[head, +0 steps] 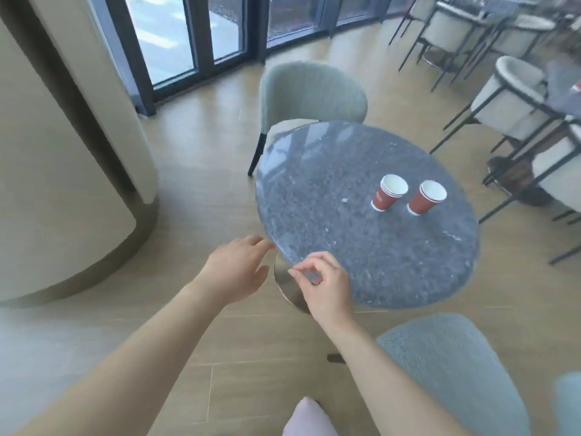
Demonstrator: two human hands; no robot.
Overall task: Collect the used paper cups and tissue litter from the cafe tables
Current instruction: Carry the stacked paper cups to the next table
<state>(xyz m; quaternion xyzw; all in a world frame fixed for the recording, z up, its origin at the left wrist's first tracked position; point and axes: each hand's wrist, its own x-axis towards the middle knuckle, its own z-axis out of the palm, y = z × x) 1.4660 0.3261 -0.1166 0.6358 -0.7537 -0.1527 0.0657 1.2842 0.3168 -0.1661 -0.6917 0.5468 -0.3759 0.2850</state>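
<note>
Two red paper cups with white insides stand on a round grey stone table (pixel 330 171): a stacked left cup (pixel 388 193) and a single right cup (pixel 426 197), side by side on the right half. A tiny white scrap (pixel 344 200) lies left of them. My left hand (pixel 235 269) hovers with fingers apart at the table's near-left edge, holding nothing. My right hand (pixel 323 283) is over the near rim, thumb and forefinger pinched together; whether anything is between them is unclear. Both hands are well short of the cups.
A grey-green chair (pixel 311 92) stands behind the table and a blue-grey chair (pixel 452 366) at its near right. A large curved beige pillar (pixel 63 152) fills the left. White chairs with dark frames (pixel 509 99) and another table crowd the right. Glass doors are at the back.
</note>
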